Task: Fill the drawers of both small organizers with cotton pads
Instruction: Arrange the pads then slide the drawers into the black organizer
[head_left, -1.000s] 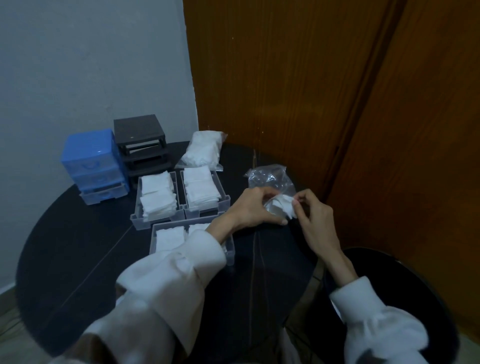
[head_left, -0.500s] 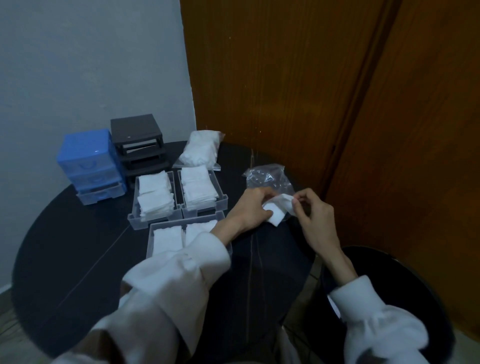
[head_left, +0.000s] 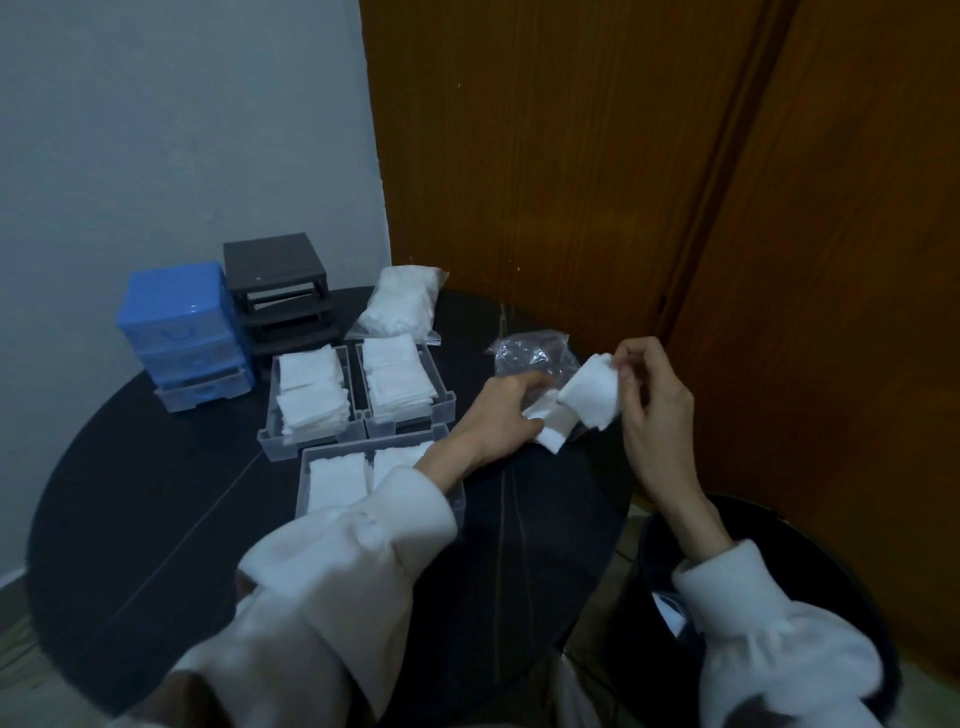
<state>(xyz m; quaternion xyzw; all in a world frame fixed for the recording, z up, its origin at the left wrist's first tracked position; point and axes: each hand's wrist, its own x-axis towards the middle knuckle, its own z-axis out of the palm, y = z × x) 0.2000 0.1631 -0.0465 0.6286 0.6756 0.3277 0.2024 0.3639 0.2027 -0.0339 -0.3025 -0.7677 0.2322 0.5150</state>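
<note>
On the round table, two organizers stand at the far left, one left of the other. Right of them lies a full bag of pads. Before these sit two drawers side by side, a third nearer. An emptied bag lies right, behind both hands.

Round dark table, 3 drawers, perhaps bags.
</note>
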